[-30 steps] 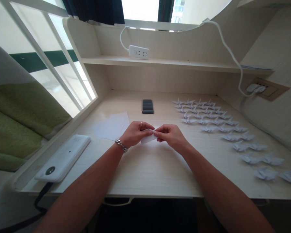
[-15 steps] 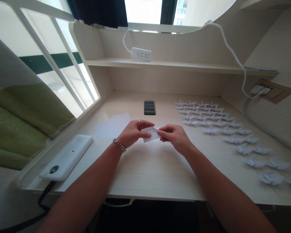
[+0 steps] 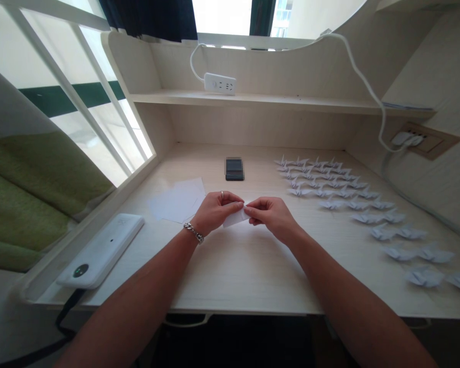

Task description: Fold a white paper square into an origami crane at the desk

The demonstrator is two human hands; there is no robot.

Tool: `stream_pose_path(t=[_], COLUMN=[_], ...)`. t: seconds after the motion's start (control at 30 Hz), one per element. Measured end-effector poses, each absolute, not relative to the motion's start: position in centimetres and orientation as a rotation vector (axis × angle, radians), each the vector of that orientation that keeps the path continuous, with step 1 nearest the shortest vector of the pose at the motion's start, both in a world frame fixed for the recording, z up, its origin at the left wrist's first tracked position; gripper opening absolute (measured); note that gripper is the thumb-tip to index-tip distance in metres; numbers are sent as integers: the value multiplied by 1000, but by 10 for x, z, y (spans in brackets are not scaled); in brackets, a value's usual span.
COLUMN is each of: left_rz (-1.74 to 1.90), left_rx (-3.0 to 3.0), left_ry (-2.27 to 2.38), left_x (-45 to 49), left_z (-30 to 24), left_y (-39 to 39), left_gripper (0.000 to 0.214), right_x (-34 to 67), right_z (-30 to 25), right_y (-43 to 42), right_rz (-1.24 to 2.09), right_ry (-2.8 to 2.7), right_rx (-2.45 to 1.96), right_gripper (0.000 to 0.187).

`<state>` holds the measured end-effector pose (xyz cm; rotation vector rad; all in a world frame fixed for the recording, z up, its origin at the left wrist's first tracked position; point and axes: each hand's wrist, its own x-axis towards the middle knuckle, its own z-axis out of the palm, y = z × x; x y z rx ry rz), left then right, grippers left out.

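Note:
A small folded piece of white paper [image 3: 235, 219] is held just above the desk, between both hands. My left hand [image 3: 216, 209], with a ring and a chain bracelet, pinches its upper edge with thumb and fingers. From the other side my right hand [image 3: 267, 213] grips the paper's right corner between thumb and forefinger. The fingertips nearly meet and cover the top of the paper. Left of my left hand lie loose white paper sheets [image 3: 172, 200], overlapping one another. Rows of folded paper cranes [image 3: 331, 179] stand to the right of my right hand.
Behind the hands lies a small dark blurred object [image 3: 234, 169]. A white power bank [image 3: 101, 251] with a black cable rests at the desk's left edge. On the shelf sits a power strip [image 3: 220, 84]; a white cord [image 3: 362, 76] hangs down to the wall socket [image 3: 429, 139].
My left thumb has moved up and right, toward the right fingertips, and now presses near the paper's top edge. Less of the paper shows. The view has shifted slightly.

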<state>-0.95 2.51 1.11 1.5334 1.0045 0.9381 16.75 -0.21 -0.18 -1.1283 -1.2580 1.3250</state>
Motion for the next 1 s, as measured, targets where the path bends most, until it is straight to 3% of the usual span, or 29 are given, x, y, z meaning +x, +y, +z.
stream_pose_path(t=[1.0], left_rz=[985], left_rx=[1574], left_ry=[974], left_x=[-9], left_z=[13], left_y=[24], left_gripper=[28], right_x=[170], right_z=[-1], right_y=[-1], right_rz=[1310], right_ry=[-1308], right_rx=[-1093], right_gripper=[34])
